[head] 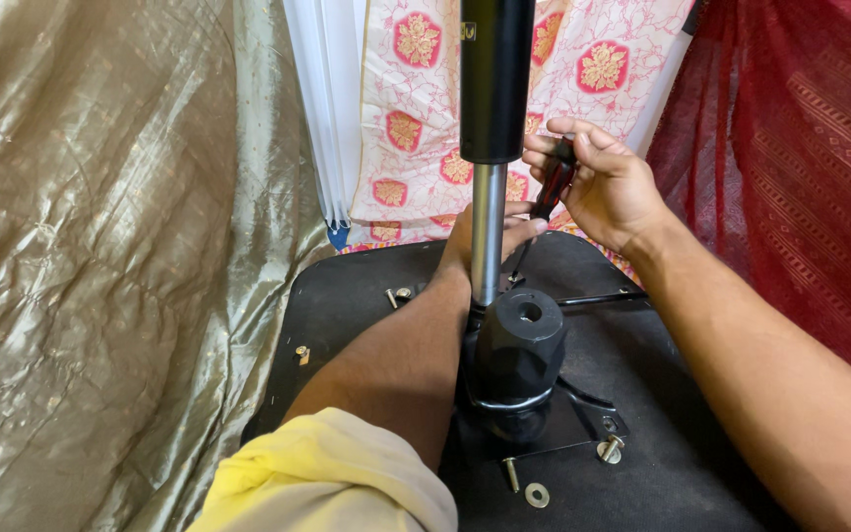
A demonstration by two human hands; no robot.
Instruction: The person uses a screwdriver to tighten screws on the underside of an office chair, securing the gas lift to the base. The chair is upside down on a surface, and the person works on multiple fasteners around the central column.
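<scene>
Glossy steel piston rod (488,232) – matt black plastic knob (521,345), shiny crinkled gold cloth (100,246), brass washer (537,495).

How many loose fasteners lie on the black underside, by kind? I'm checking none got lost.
Brass-coloured bolts: 4, counting
Round metal washer: 1
Total: 5; the hands may hide others.

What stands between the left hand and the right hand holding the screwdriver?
In the head view, the gas-lift column rises between the left hand and the right hand gripping the screwdriver.
</scene>
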